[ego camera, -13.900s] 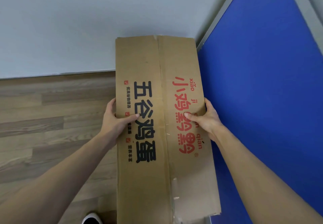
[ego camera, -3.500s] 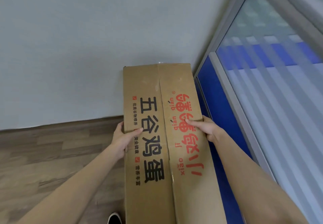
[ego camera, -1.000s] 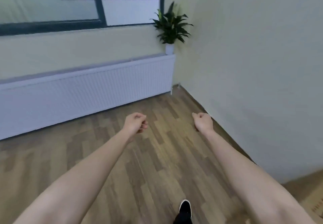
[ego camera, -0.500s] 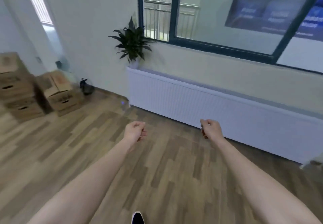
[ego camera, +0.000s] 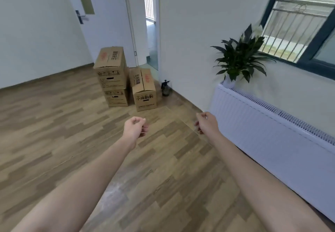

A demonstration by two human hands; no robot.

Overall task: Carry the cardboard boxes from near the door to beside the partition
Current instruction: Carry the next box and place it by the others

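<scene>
Three cardboard boxes stand on the wood floor by the open door. A top box (ego camera: 111, 68) sits on a lower box (ego camera: 117, 98), and a single box (ego camera: 144, 90) stands just to their right. My left hand (ego camera: 134, 128) and my right hand (ego camera: 206, 122) hang in front of me, well short of the boxes, fingers loosely curled and holding nothing. The partition is out of view.
A white door (ego camera: 103, 19) stands ajar behind the boxes. A dark spray bottle (ego camera: 166, 88) sits in the corner by the wall. A long white radiator cover (ego camera: 272, 137) runs along the right, with a potted plant (ego camera: 239, 57) on its end below a window.
Since the box was set against the blue partition, both hands have let go. The view has swung left across the radiator wall, bringing the boxes by the door to the centre.
</scene>
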